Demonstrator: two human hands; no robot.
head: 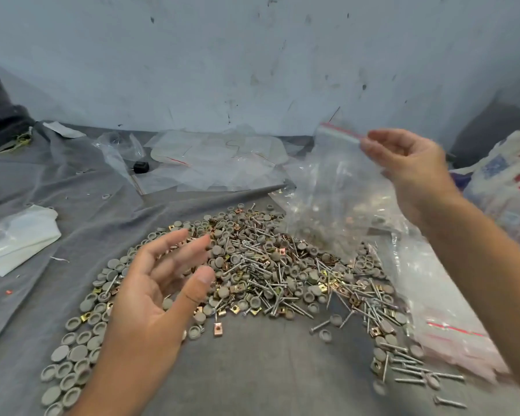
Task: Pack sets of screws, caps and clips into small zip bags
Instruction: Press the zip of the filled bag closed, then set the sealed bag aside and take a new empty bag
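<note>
A wide heap of grey round caps (81, 349), silver screws (270, 283) and brass clips (237, 289) is spread over a grey cloth (252, 370). My left hand (162, 283) hovers palm up over the heap's left side with relaxed fingers and holds nothing. My right hand (406, 163) is raised at the right and pinches the red-striped top edge of a small clear zip bag (339, 163), which hangs above the heap. I cannot tell what the bag holds.
A stack of unused zip bags (451, 334) lies at the right by the heap. Loose clear plastic bags (216, 157) and a small black object (141, 167) lie at the back by the wall. Folded white plastic (18, 238) lies at the left, printed fabric (511, 181) at far right.
</note>
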